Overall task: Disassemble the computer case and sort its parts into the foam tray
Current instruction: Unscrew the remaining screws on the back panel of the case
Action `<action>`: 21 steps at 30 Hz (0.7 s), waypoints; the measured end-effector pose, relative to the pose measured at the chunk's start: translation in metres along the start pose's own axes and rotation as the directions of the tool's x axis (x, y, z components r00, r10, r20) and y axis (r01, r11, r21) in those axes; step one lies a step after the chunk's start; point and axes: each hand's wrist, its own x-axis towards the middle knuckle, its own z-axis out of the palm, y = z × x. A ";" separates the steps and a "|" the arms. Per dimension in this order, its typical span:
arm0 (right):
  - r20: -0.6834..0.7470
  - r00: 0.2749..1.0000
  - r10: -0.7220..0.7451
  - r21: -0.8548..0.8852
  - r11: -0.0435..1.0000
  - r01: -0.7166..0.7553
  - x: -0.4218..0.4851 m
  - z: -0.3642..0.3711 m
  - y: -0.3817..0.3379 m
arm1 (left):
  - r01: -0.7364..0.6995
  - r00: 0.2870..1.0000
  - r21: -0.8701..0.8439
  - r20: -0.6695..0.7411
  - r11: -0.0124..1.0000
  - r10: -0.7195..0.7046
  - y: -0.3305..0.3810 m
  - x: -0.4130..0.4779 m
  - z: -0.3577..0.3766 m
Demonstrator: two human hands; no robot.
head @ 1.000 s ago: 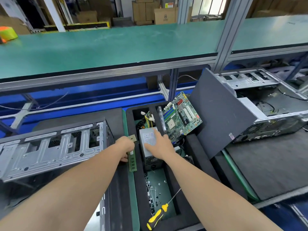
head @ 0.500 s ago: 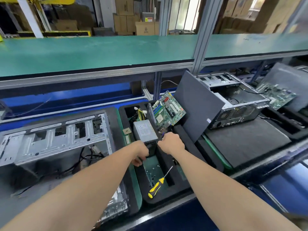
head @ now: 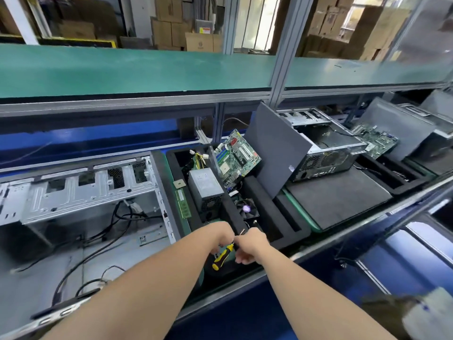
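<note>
Where the foam tray [head: 289, 230] reaches the near edge of the counter [head: 326, 241], both hands meet at the screwdriver [head: 221, 256], which occupies the tray's nearest compartment. Its long axis runs diagonally. The yellow-and-black handle points toward the tray's near-left corner, and the bare shaft tip emerges between the two hands, aimed toward the far right.

The right hand [head: 250, 246] is on the shaft side. Its fingers [head: 241, 260] are curled inward where handle meets shaft and appear to pinch the tool there. The left hand [head: 220, 238] covers the handle from the left with its fingers bent downward. Whether they grip the handle or only touch it cannot be determined, because the knuckles hide the contact.

The right hand is judged nearer to a working grip, since the handle lies just below and left of its fingers. A regrip along the diagonal axis would seat the handle in the palm.

The computer case [head: 73, 195] lies open on its side just beside the tray's left rim, with loose cables inside. The tray already holds the power supply [head: 204, 185], the motherboard [head: 235, 158] propped on edge, a memory module [head: 183, 202] and a fan [head: 246, 208]. On this evidence the remaining work is judged to lie inside the case, to the left of both hands.
</note>
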 end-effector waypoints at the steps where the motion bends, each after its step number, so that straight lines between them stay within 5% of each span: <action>1: 0.020 1.000 0.002 0.037 0.999 -0.002 0.003 0.003 0.003 | 0.043 0.999 -0.044 0.010 0.998 -0.043 0.000 -0.004 0.006; 6: 0.080 0.997 0.008 0.173 0.985 -0.022 0.010 0.012 0.010 | 0.075 0.994 -0.177 -0.068 0.981 -0.088 -0.001 -0.002 0.017; 13: -0.069 0.962 -0.264 0.288 0.918 0.272 -0.009 -0.002 -0.038 | -0.073 0.973 -0.416 -0.228 0.906 -0.026 0.017 -0.052 -0.023; 16: -0.109 0.935 -0.338 0.365 0.861 0.354 -0.028 -0.001 -0.076 | -0.202 0.887 -0.508 -0.458 0.837 -0.064 0.007 -0.079 -0.048; 21: 0.039 0.875 -0.482 0.450 0.791 0.415 -0.083 0.034 -0.132 | -0.248 0.709 -0.337 -0.702 0.908 -0.066 -0.040 -0.152 -0.070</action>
